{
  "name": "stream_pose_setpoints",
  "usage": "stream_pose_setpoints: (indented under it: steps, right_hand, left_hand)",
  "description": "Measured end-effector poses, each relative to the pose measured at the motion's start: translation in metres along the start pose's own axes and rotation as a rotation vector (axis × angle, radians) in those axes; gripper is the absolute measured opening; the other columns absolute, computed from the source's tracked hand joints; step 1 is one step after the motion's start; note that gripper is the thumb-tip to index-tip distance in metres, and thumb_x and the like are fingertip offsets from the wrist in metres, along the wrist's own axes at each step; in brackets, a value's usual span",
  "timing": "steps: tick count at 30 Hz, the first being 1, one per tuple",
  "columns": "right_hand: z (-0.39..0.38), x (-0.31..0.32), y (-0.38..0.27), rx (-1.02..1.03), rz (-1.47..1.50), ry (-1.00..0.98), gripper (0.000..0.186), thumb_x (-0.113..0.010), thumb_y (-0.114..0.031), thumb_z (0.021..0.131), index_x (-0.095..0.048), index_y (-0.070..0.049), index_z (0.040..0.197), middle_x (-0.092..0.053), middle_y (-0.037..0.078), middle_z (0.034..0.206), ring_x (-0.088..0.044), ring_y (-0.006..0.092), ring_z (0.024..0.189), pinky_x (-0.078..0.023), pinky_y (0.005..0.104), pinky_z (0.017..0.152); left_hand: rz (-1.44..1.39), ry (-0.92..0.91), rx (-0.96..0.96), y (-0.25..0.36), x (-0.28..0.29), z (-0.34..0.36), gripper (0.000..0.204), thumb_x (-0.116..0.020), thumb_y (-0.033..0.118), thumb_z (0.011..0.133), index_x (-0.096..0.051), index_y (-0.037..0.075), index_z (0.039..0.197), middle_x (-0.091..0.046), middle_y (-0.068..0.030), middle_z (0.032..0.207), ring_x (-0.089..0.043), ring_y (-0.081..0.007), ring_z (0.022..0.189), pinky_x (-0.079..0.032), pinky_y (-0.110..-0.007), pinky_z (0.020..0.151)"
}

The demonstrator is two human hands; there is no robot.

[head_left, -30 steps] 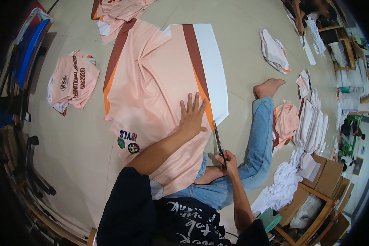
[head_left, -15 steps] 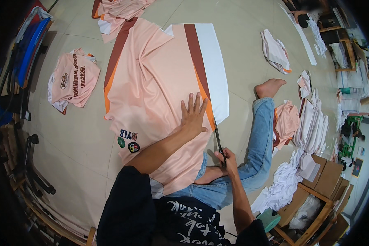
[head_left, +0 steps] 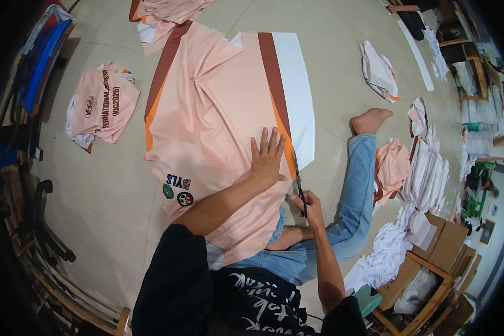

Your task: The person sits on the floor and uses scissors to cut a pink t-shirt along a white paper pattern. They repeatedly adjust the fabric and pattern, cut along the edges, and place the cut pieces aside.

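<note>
A large pink fabric panel with maroon and orange stripes, a white right edge and printed emblems lies spread over the floor and partly across my legs. My left hand rests on it, fingers spread, left of the orange stripe. My right hand grips black scissors whose blades point up along the panel's right side, at the border of the orange stripe and the white strip. Whether the blades are parted is too small to tell.
Bundles of pink fabric lie left, above and right, with white piles. A blue stack and black chair base stand left; cartons and wooden frames right. Another person's hand is at top right.
My right hand and the scissors have moved slightly up along the panel's edge. The whole view has shifted slightly. The other person at top right has changed position.
</note>
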State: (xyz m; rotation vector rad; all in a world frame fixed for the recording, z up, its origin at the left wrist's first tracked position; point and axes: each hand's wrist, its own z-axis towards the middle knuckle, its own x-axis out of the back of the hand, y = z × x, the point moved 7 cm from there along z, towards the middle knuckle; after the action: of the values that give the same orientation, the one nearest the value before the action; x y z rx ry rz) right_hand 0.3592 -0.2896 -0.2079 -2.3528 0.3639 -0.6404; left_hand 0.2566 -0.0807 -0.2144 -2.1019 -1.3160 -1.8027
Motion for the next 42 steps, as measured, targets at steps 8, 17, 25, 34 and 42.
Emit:
stream_pose_setpoints:
  steps: [8,17,25,34,42]
  right_hand:
    - [0.009,-0.008,-0.018,-0.002,0.040,-0.008,0.050,-0.088,-0.040,0.083,-0.052,-0.008,0.071,-0.050,-0.003,0.061,-0.044,0.0074,0.048,-0.035,0.0261,0.043]
    - [0.020,-0.016,-0.043,-0.011,0.023,-0.024,0.045,-0.088,-0.040,0.083,-0.057,-0.007,0.074,-0.053,-0.002,0.063,-0.049,0.0076,0.052,-0.038,0.0263,0.045]
    - [0.039,-0.014,-0.055,0.004,-0.060,-0.011,0.049,-0.086,-0.043,0.083,-0.054,-0.008,0.071,-0.054,-0.001,0.061,-0.047,0.0083,0.050,-0.037,0.0267,0.044]
    - [0.062,-0.021,-0.072,0.032,-0.055,-0.002,0.043,-0.086,-0.039,0.083,-0.058,-0.008,0.074,-0.055,0.000,0.060,-0.048,0.0096,0.045,-0.037,0.0261,0.043]
    - [0.082,-0.030,-0.086,0.077,0.001,0.045,0.046,-0.089,-0.040,0.080,-0.055,-0.011,0.071,-0.052,-0.001,0.056,-0.047,0.0112,0.043,-0.037,0.0268,0.043]
  left_hand:
    - [0.021,-0.011,0.002,0.002,-0.004,-0.002,0.147,-0.089,0.065,0.062,-0.005,0.004,0.166,0.000,-0.0275,0.171,0.003,-0.0523,0.156,-0.009,-0.079,0.115]
    - [0.049,0.015,-0.006,0.003,-0.005,-0.004,0.147,-0.088,0.065,0.061,-0.006,0.004,0.166,0.000,-0.0274,0.171,0.003,-0.0522,0.156,-0.009,-0.079,0.115]
    - [0.007,-0.023,0.002,0.004,-0.002,-0.007,0.145,-0.089,0.062,0.063,-0.005,0.005,0.166,0.000,-0.0266,0.171,0.002,-0.0518,0.157,-0.010,-0.078,0.116]
    - [0.002,-0.063,-0.007,0.006,-0.002,-0.011,0.143,-0.090,0.058,0.065,-0.003,0.005,0.166,0.003,-0.0262,0.171,0.004,-0.0512,0.157,-0.010,-0.078,0.116]
    - [0.050,-0.077,-0.013,0.009,-0.004,-0.013,0.142,-0.088,0.060,0.066,-0.003,0.005,0.167,0.004,-0.0263,0.171,0.005,-0.0514,0.157,-0.009,-0.078,0.116]
